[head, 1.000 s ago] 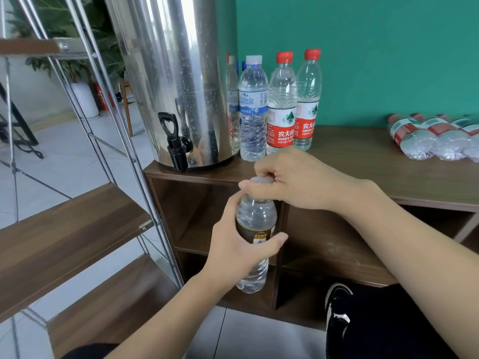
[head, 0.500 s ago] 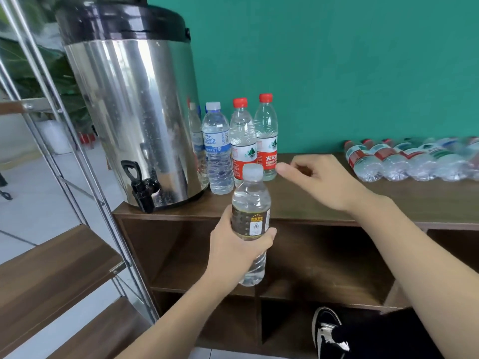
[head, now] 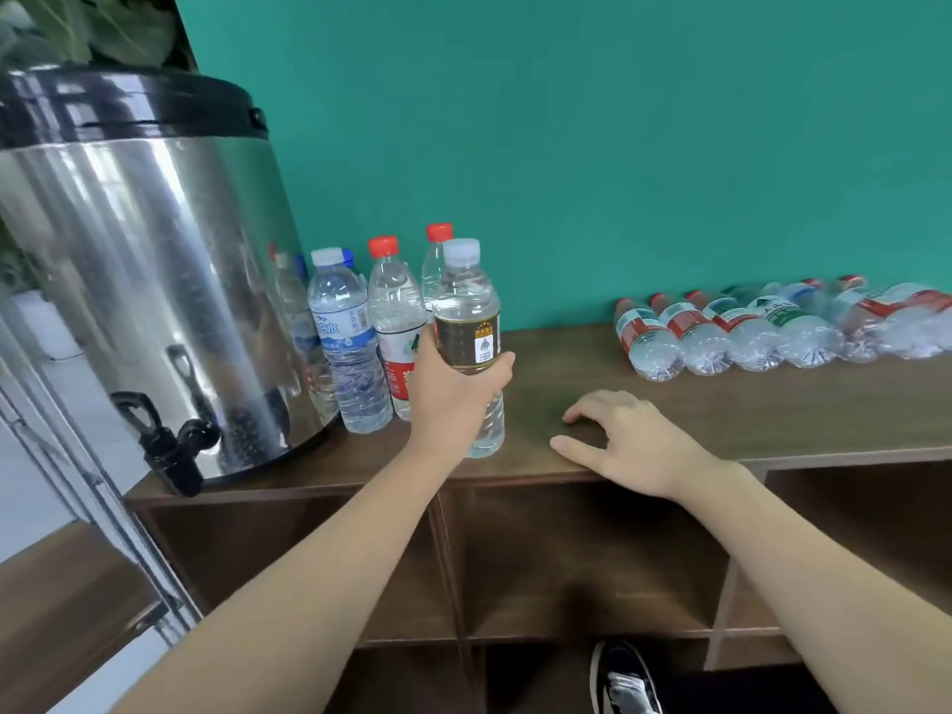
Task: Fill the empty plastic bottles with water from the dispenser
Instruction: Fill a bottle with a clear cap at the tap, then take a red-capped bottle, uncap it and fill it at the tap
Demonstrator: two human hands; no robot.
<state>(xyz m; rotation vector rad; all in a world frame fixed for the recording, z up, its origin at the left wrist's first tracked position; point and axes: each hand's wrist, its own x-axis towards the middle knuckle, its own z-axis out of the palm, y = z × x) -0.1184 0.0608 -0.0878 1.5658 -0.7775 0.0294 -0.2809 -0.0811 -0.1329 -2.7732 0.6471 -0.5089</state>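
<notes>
Holding dark-labelled bottle upright in left hand, fingers wrapped round its middle, white cap on, base at or just above shelf top beside standing filled bottles. Right hand resting loose and empty on shelf, nearer the lying bottles, well apart rightward. Dispenser at left.

wall: flat teal green
counter: dark brown woodgrain
dispenser: shiny silver steel, black lid band and black tap
held bottle: clear, white cap, dark brown label with gold print
standing bottles: clear, red caps, one with a blue-white label
lying bottles: red or green labels
shoe: black and white
</notes>
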